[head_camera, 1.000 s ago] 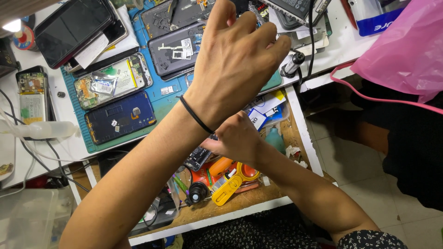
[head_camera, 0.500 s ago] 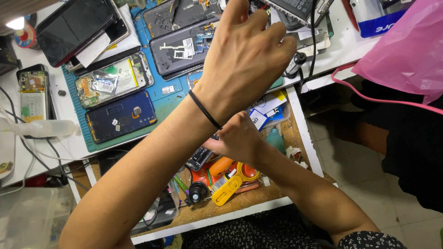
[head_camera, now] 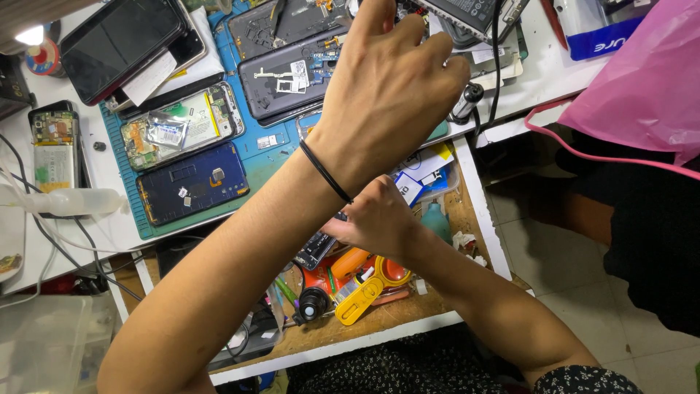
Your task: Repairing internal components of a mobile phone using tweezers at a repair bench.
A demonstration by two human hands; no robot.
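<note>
My left hand (head_camera: 386, 87) reaches across to the back of the blue work mat (head_camera: 262, 157), back of the hand up, fingers curled over an opened grey phone shell (head_camera: 284, 80). What the fingers touch is hidden. A black band (head_camera: 324, 171) circles that wrist. My right hand (head_camera: 375, 219) is under the left forearm, down in an open wooden drawer (head_camera: 343, 328). Its fingers are hidden near a small dark phone part (head_camera: 315, 249). A yellow tool (head_camera: 361, 295) and an orange item (head_camera: 350, 263) lie just in front of it.
On the mat lie a dark blue back cover (head_camera: 193, 182) and an opened phone with bare insides (head_camera: 182, 124). Black screens (head_camera: 120, 44) are stacked at the back left. A pink plastic bag (head_camera: 642, 80) hangs at the right, and a black cable (head_camera: 496, 73) runs off the bench edge.
My left hand has moved a little farther up and right over the mat. My right hand stays in the drawer, barely shifted.
</note>
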